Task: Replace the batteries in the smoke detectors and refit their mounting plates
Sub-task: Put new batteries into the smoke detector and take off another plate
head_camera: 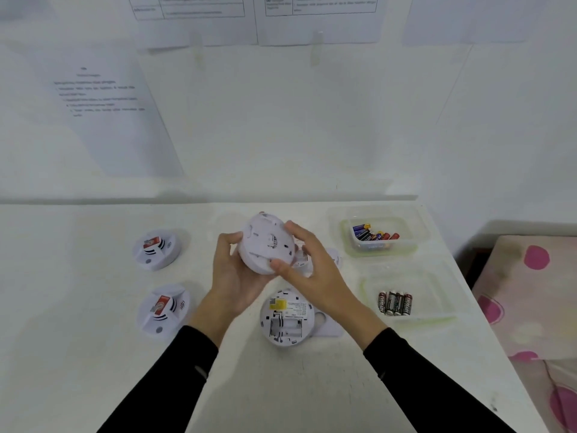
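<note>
I hold a white round smoke detector [265, 242] above the table, its mounting-plate side turned toward me. My left hand [235, 276] grips its left and lower edge. My right hand [307, 270] grips its right edge, thumb on the lower rim. Below it another detector [285, 317] lies on its face with an open battery bay and a yellow label. A loose white plate [327, 326] lies partly under its right side. Part of another white piece [334, 257] shows behind my right hand.
Two detectors with red stickers lie at the left, one at the back [156, 248] and one nearer [162, 310]. A clear tub [379, 237] with mixed batteries stands back right. A clear tray [406, 295] holds several black batteries [395, 303]. The table's right edge borders a pink-patterned cloth [530, 307].
</note>
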`<state>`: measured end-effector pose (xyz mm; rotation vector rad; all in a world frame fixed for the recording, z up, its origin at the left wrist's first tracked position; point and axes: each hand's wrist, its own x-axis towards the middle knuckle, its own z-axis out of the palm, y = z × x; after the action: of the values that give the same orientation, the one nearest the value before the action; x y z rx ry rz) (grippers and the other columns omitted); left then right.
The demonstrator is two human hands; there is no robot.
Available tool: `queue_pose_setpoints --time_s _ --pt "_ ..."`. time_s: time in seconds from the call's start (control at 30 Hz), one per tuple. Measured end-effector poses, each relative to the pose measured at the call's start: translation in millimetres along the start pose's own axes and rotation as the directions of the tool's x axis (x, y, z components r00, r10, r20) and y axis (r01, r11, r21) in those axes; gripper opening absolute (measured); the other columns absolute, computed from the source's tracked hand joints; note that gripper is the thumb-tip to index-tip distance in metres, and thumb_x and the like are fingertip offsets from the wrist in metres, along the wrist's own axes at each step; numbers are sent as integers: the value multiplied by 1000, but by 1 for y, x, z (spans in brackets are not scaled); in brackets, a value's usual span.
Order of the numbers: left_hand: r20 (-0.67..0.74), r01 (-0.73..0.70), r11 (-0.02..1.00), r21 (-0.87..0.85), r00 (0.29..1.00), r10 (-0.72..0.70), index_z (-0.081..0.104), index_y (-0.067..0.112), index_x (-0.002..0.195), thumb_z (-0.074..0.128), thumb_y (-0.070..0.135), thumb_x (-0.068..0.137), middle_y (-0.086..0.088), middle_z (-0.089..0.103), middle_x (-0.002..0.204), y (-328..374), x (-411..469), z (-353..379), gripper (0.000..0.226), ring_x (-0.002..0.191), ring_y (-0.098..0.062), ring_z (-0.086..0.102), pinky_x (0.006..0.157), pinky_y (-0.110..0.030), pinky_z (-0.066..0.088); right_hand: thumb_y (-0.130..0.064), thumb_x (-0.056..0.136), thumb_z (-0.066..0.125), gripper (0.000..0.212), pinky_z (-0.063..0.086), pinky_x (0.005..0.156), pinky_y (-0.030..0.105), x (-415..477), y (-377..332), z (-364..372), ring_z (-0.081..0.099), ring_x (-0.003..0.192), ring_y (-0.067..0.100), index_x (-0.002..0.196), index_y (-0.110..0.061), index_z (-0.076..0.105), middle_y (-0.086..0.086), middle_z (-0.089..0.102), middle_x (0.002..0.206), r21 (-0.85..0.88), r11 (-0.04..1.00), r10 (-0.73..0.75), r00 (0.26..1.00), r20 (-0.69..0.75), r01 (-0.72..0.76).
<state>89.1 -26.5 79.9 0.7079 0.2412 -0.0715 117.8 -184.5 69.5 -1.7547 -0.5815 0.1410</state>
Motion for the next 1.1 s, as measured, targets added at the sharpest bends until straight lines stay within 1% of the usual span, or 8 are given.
queue_pose_setpoints --time_s 0.07,0.13,0.23,0.47,0.63,0.77,0.97,1.1 --pt "77 28 988 -154 997 -16 68 7 118 37 42 90 -23 64 122 -9 -8 13 55 109 -42 62 106 -52 38 -33 83 74 59 36 107 19 -6 -8 -4 36 136 2 135 -31 47 -15 40 146 -1 998 -66 996 -64 66" --pt "104 23 972 -232 995 1 65 12 122 37 52 93 -20 64 122 -16 -10 22 56 107 -40 65 102 -51 42 -28 82 76 60 34 107 17 -12 -13 -8 36 137 6 135 -25 49 -12 42 146 -68 988 -145 985 -98 139" --pt "106 -13 978 -208 994 36 60 19 127 39 57 96 -15 64 124 -23 -9 31 53 108 -34 65 91 -49 54 -25 81 78 60 30 109 15 -19 -18 -15 36 138 9 135 -20 51 -10 43 146 -172 961 -236 966 -107 215" --pt "138 -4 982 -189 990 31 63 21 121 38 51 97 -13 65 116 -32 -8 41 47 103 -30 65 86 -44 56 -33 78 79 66 31 109 18 -22 -14 -30 37 136 9 136 -18 52 -10 42 143 -283 931 -277 953 -127 233" --pt "133 -21 985 -172 990 45 62 19 118 40 50 94 -14 68 109 -39 -7 52 45 96 -30 68 78 -41 59 -45 70 81 66 43 104 34 -19 -12 -32 43 130 12 125 -18 57 -10 46 135 -322 916 -318 923 -217 240" --pt "103 -45 986 -159 993 62 62 18 118 40 49 94 -15 68 108 -45 -5 53 45 94 -30 69 77 -40 60 -55 66 78 66 42 100 42 -17 -8 -31 43 123 9 118 -20 60 -9 50 128 -448 868 -358 894 -269 213" --pt "79 -53 992 -118 995 62 63 19 122 45 48 90 -14 67 112 -47 -1 47 46 96 -30 68 76 -41 60 -64 67 72 67 41 96 40 -13 -7 -33 47 115 18 112 -16 62 -2 54 119 -628 752 -419 881 -221 200" --pt "87 -51 998 -44 995 55 63 21 120 44 49 90 -9 70 108 -45 1 47 45 93 -24 68 75 -38 59 -50 68 70 64 32 101 42 -8 -17 -39 43 119 14 124 -21 57 -4 50 124 -696 659 -421 907 -27 285"
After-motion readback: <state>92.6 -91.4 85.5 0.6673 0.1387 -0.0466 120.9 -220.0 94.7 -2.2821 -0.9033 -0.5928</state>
